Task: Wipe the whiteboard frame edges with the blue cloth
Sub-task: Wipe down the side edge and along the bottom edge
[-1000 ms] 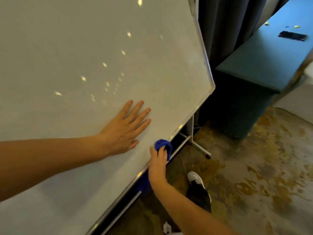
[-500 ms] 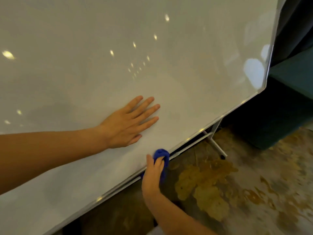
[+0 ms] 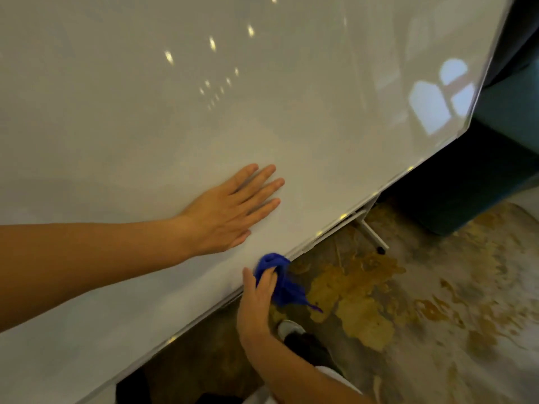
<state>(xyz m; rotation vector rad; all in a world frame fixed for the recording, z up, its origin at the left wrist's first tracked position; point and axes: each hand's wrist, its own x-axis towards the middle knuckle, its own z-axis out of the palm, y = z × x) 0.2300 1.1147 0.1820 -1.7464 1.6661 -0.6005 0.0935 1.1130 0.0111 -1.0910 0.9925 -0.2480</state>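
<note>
The left hand (image 3: 230, 211) lay flat on the whiteboard (image 3: 204, 112) surface, its fingers (image 3: 262, 185) released and spread, gripping nothing. Below and to its right, the right hand (image 3: 256, 304) had its fingers (image 3: 267, 282) clenched around the bunched blue cloth (image 3: 277, 275), which was pressed against the lower frame edge (image 3: 329, 228), a loose tail hanging beneath. A white stand leg (image 3: 372, 233) showed under the frame. Further right lay stained, mottled floor (image 3: 423, 301) and a dark teal block (image 3: 466, 193).
</note>
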